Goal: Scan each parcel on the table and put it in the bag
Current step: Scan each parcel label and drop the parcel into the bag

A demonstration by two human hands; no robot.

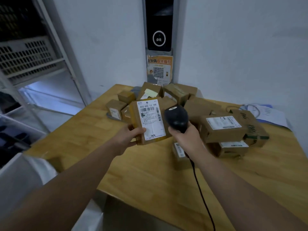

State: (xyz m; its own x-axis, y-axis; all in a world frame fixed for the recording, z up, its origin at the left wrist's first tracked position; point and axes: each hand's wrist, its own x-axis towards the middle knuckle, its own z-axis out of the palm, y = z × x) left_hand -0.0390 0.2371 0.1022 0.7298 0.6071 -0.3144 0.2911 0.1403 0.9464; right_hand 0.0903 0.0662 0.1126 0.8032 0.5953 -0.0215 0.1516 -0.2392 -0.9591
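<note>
Rack (33, 52) stands far left of my left hand (133, 135). Left hand grips one parcel (150, 120) by its lower left corner, held above the wooden table (150, 172), label facing me. Right hand (185, 139) just beside it, wrapped round the black scanner (176, 118), whose head is near the label. Cable (200, 189) trails under my right forearm. Other boxes (223, 129) piled beyond and right of both hands. Pale wall (241, 47) behind, with a dark panel (159, 24) and an orange QR poster (160, 69).
</note>
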